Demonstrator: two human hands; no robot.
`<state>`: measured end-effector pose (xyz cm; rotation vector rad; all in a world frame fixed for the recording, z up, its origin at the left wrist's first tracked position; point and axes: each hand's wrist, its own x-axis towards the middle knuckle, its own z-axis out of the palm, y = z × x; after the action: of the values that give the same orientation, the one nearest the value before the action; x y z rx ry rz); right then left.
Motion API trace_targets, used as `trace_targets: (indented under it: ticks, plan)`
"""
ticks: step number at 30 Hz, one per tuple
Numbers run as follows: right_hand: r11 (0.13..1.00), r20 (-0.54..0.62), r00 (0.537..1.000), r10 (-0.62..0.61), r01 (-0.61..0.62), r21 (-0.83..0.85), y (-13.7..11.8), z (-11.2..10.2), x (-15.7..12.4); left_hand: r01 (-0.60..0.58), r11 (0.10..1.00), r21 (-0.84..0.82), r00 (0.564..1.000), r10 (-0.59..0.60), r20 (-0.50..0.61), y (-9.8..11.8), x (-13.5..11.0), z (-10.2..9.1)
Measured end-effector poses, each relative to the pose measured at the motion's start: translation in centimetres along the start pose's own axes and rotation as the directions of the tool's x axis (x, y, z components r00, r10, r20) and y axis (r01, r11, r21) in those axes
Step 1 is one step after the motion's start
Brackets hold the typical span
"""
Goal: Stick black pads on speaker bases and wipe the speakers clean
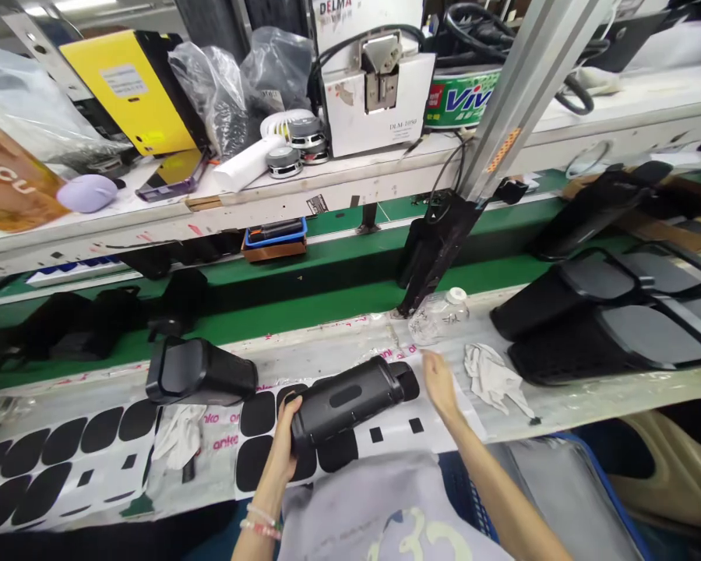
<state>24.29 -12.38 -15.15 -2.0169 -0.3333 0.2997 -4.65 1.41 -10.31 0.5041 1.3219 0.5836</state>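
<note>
Nearest my view: 1 left hand, wearing beaded bracelets, fingers wrapped on the near-left end of 1 black speaker housing. Housing: slanted, over a white sheet of black rounded pads, mid-bench. Next, 1 right hand: fingers curled, apart from the housing; I cannot tell whether it grips anything. To its right: 1 crumpled white cloth. Beyond the hand: 1 clear plastic bottle, white-capped. Far shelf: 1 white DLM-1050 machine, 1 yellow box.

Speaker left of right hand
</note>
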Motion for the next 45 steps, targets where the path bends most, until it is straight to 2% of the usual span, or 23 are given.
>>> trace_targets:
  ticks: [2,4,7,9,11,13,15,17,19,20,22,26,28,30,33,36,40,42,45]
  plan:
    - [0.988,-0.127,0.991,0.037,-0.055,-0.143,2.4,-2.5,0.7,0.062,0.998,0.028,0.998,-0.061,-0.019,-0.5,0.8,-0.5]
    - [0.967,-0.204,0.978,0.051,-0.1,-0.235,4.4,-4.9,1.5,0.111,0.993,0.049,0.994,-0.109,-0.027,-0.7,1.4,-1.1]
    - [0.955,-0.202,0.979,0.023,-0.081,-0.285,6.1,-7.5,2.5,0.127,0.99,0.052,0.992,-0.127,-0.01,-0.8,2.0,-1.8]
    - [0.957,-0.187,0.982,-0.022,-0.034,-0.289,5.8,-7.7,2.5,0.118,0.992,0.043,0.993,-0.118,0.003,-0.8,2.3,-1.9]
    - [0.959,-0.137,0.986,-0.096,0.055,-0.278,4.4,-6.3,1.4,0.115,0.993,0.038,0.993,-0.115,0.011,-0.8,2.5,-1.9]
    - [0.95,-0.012,0.976,-0.216,0.207,-0.235,2.2,-3.4,-1.0,0.118,0.992,0.036,0.993,-0.119,0.01,-0.9,2.6,-1.9]
    - [0.907,0.181,0.911,-0.37,0.397,-0.143,0.0,0.1,-3.9,0.115,0.993,0.031,0.993,-0.115,0.01,-0.9,2.6,-1.8]
    - [0.849,0.334,0.807,-0.486,0.527,-0.038,-1.8,2.8,-6.3,0.102,0.994,0.027,0.995,-0.102,0.013,-0.9,2.4,-1.7]
    - [0.813,0.401,0.735,-0.546,0.581,0.042,-2.8,4.5,-7.7,0.089,0.996,0.024,0.996,-0.09,0.017,-1.1,2.3,-1.6]
    - [0.81,0.401,0.729,-0.555,0.582,0.064,-3.1,5.0,-8.0,0.086,0.996,0.024,0.996,-0.086,0.017,-1.1,2.2,-1.5]
    - [0.835,0.34,0.774,-0.535,0.545,0.075,-3.3,5.6,-8.1,0.085,0.996,0.027,0.996,-0.085,0.012,-1.4,2.2,-1.6]
    - [0.927,0.126,0.921,-0.369,0.356,0.118,-2.5,6.1,-6.6,0.065,0.997,0.029,0.997,-0.066,0.028,-1.9,2.2,-1.8]
    - [0.958,0.041,0.973,-0.229,0.217,0.187,-1.6,5.1,-5.2,0.045,0.999,0.023,0.998,-0.046,0.048,-2.0,2.2,-2.0]
    - [0.956,-0.018,0.998,-0.053,0.056,0.286,-0.4,3.1,-3.8,0.035,0.999,0.024,0.998,-0.036,0.059,-2.1,2.2,-2.1]
    - [0.858,-0.017,0.977,0.213,-0.179,0.482,1.0,-0.9,-2.4,0.036,0.999,0.037,0.997,-0.038,0.061,-2.1,2.2,-2.3]
    - [0.665,0.142,0.912,0.385,-0.38,0.643,1.4,-3.8,-2.2,0.032,0.999,0.04,0.998,-0.034,0.061,-2.2,2.2,-2.4]
    - [0.424,0.345,0.828,0.441,-0.531,0.734,0.5,-4.8,-2.6,0.028,0.999,0.045,0.998,-0.03,0.055,-2.2,2.1,-2.5]
    - [0.345,0.384,0.817,0.431,-0.542,0.767,-0.3,-5.0,-2.5,0.035,0.998,0.056,0.998,-0.038,0.056,-2.2,2.0,-2.5]
    - [0.277,0.396,0.831,0.392,-0.517,0.81,-1.4,-6.0,-2.0,0.049,0.996,0.07,0.997,-0.053,0.049,-2.3,2.1,-2.6]
